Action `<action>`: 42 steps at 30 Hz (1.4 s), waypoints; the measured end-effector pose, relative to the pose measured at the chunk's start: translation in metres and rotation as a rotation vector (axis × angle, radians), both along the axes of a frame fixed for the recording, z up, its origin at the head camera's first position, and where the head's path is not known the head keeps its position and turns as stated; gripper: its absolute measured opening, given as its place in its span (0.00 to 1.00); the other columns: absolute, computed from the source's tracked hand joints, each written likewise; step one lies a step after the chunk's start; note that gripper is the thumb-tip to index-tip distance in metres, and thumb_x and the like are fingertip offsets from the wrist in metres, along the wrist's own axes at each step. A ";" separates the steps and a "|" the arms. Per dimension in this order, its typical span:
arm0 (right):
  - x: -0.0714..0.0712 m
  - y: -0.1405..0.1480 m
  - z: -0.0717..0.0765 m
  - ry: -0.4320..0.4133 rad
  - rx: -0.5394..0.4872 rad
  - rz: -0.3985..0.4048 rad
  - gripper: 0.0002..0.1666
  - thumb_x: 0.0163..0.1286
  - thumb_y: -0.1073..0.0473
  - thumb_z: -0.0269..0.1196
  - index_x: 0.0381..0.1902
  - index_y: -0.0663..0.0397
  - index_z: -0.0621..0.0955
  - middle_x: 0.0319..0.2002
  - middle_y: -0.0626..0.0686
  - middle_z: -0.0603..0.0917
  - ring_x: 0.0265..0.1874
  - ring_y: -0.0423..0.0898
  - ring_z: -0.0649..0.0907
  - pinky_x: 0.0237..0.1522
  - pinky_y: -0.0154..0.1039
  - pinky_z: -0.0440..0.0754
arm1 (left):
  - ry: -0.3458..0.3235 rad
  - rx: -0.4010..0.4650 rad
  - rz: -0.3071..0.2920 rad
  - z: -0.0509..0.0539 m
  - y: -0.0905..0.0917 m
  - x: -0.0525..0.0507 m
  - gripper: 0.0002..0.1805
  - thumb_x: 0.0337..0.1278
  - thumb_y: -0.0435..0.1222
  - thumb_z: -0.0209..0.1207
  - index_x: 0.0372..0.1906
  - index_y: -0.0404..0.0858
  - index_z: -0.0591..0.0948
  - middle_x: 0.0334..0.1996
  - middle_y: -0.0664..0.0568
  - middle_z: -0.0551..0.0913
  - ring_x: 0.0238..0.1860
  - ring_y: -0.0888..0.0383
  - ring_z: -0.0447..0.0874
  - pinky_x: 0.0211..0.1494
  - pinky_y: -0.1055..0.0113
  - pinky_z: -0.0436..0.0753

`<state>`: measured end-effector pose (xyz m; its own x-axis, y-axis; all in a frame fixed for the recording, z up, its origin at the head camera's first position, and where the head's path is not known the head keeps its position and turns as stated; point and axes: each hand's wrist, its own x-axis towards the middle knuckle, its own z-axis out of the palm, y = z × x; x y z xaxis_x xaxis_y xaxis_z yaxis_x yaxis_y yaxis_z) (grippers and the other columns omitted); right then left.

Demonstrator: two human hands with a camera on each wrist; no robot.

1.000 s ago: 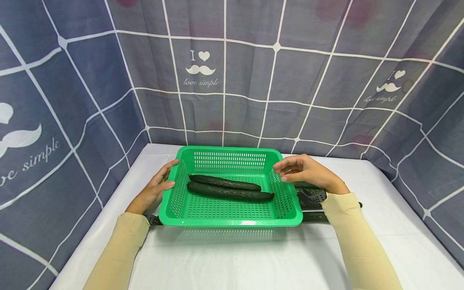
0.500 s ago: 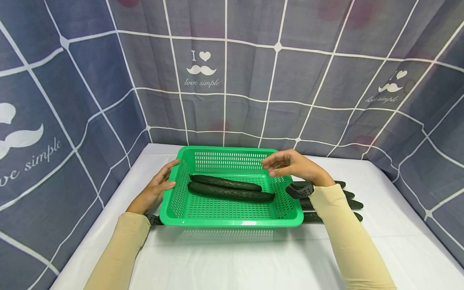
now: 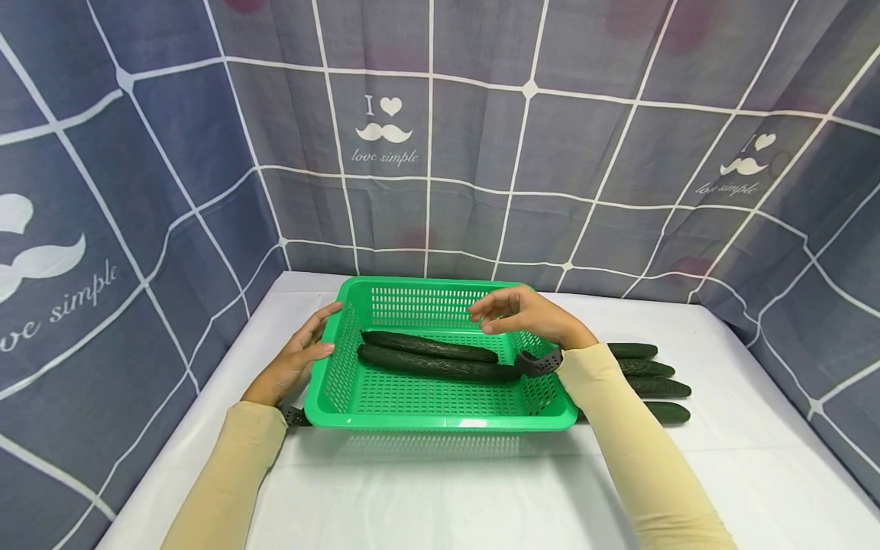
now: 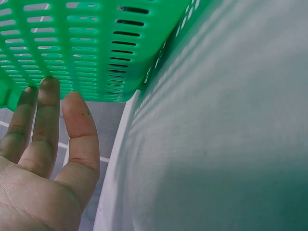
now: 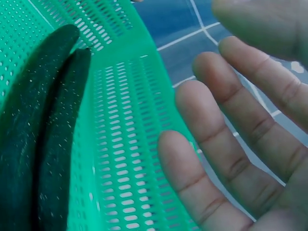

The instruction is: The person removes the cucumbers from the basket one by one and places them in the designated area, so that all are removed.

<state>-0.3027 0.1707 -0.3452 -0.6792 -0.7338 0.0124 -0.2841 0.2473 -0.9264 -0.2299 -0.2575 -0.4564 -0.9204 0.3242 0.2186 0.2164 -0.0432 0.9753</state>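
Note:
Two dark green cucumbers (image 3: 428,346) lie side by side in a green perforated plastic basket (image 3: 426,422), also filling the left of the right wrist view. My left hand (image 3: 292,359) is at the basket's left side, fingertips and thumb against its rim and outer wall. In the left wrist view its fingers (image 4: 47,110) are nearly straight under the slotted wall. My right hand (image 3: 525,315) hovers over the basket's right part, above the cucumbers, holding nothing. The right wrist view has its fingers (image 5: 199,110) spread and slightly bent.
Several more cucumbers (image 3: 660,387) lie in a row on the white tabletop (image 3: 440,496), right of the basket and partly hidden by the right forearm. A grey checked curtain (image 3: 467,153) stands behind and along both sides.
My right hand has moved left, from the basket's right edge to above its inside, uncovering more of the cucumbers at the right. The left hand and the basket stay put.

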 end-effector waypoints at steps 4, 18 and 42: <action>-0.002 -0.010 -0.004 -0.018 0.006 -0.012 0.23 0.71 0.68 0.71 0.63 0.67 0.85 0.58 0.57 0.89 0.56 0.52 0.89 0.62 0.47 0.84 | 0.002 0.003 -0.002 0.000 0.000 0.000 0.41 0.71 0.35 0.57 0.86 0.50 0.60 0.89 0.41 0.32 0.86 0.36 0.19 0.78 0.23 0.32; -0.017 -0.044 0.004 -0.051 0.046 0.021 0.22 0.73 0.70 0.69 0.63 0.67 0.84 0.57 0.55 0.89 0.60 0.55 0.86 0.64 0.49 0.83 | -0.002 0.018 -0.002 -0.001 0.000 -0.001 0.40 0.71 0.35 0.57 0.86 0.51 0.61 0.89 0.41 0.33 0.86 0.37 0.20 0.78 0.24 0.32; -0.025 -0.069 -0.031 -0.129 -0.031 -0.003 0.23 0.77 0.70 0.65 0.65 0.76 0.80 0.61 0.70 0.85 0.66 0.77 0.77 0.68 0.69 0.75 | 0.000 0.011 -0.010 0.001 0.001 0.001 0.42 0.71 0.34 0.57 0.87 0.45 0.58 0.88 0.40 0.33 0.86 0.37 0.20 0.78 0.24 0.32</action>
